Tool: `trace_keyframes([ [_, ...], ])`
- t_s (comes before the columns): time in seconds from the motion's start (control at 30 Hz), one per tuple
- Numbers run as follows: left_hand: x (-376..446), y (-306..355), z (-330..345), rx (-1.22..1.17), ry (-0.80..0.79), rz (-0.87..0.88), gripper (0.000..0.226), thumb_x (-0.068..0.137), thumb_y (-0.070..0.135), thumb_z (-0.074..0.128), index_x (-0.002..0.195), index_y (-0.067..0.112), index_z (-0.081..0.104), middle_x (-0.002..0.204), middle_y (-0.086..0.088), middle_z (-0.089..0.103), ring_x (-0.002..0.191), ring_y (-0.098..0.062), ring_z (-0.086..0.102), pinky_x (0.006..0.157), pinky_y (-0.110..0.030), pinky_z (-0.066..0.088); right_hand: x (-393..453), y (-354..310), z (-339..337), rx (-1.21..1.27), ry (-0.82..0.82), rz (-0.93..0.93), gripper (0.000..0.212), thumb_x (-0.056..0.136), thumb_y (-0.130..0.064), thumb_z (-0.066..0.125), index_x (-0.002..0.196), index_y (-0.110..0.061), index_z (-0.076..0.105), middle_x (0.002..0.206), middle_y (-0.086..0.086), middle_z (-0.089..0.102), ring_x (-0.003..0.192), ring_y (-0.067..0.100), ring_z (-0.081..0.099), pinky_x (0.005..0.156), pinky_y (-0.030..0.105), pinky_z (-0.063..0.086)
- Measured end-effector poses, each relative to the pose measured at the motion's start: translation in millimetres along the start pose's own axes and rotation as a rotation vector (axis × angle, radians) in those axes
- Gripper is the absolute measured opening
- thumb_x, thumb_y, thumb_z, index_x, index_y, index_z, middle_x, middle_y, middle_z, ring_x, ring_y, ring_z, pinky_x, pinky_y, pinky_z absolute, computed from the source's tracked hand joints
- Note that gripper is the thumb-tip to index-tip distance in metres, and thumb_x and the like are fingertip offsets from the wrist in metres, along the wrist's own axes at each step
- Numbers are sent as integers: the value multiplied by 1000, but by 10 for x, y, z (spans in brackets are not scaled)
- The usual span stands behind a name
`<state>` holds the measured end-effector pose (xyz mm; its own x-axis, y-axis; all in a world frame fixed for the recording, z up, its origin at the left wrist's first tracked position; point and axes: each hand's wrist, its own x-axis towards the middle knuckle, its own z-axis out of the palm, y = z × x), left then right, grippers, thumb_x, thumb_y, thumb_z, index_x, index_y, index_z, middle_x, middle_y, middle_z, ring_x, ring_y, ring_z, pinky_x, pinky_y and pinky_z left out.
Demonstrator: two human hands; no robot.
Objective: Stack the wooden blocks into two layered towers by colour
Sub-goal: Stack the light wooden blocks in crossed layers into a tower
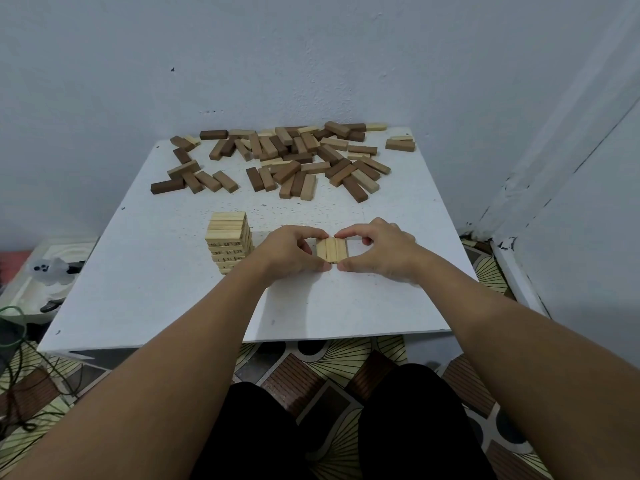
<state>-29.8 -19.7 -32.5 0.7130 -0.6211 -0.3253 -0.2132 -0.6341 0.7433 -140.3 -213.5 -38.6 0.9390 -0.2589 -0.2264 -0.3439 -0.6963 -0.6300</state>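
Floor, left: a white tray (20, 285) with a white toy figure (48, 268) lies beside the table, and green cords (17, 327) run near it.
Table: a white tabletop (138, 289) stands in the corner of a pale wall (311, 57).
Light tower: a tower of pale wooden blocks (228, 240) stands on the near-left part of the table, several layers high, with printed numbers on the block ends; its lower right side is hidden behind the left hand.
Left hand: the left hand (287, 252) has curled fingers and pinches the left side of a row of three pale blocks (331, 249).
Three pale blocks: they lie side by side, touching each other, flat on the table, just right of the light tower.
Right hand: the right hand (377, 249) has curled fingers and pinches the right side of the same row; the thumb tips of both hands nearly meet in front.
Loose blocks: a pile of mixed dark and pale blocks (294, 157) is scattered across the far part of the table, well apart from the hands.
Far right: two blocks (400, 143) lie alone near the far right corner.
Floor, below: a patterned floor (329, 362).
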Motion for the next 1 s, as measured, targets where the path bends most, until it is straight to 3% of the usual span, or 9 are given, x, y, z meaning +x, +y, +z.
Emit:
trace_keyframes([
  [0.23, -7, 13, -3, 7, -10, 3, 58, 79, 29, 90, 132, 38, 68, 86, 0, 62, 76, -13, 56, 66, -27, 41, -9, 7, 3, 2, 22, -12, 56, 74, -63, 82, 125, -60, 59, 113, -14, 49, 115, 12, 43, 91, 39, 26],
  [1.0, -40, 46, -31, 16, -28, 20, 56, 79, 29, 90, 131, 37, 68, 81, 2, 60, 73, -13, 55, 69, -29, 43, 8, -10, 75, -51, 70, -18, 58, 76, -68, 79, 129, -61, 58, 109, -14, 48, 116, 16, 39, 95, 41, 23],
])
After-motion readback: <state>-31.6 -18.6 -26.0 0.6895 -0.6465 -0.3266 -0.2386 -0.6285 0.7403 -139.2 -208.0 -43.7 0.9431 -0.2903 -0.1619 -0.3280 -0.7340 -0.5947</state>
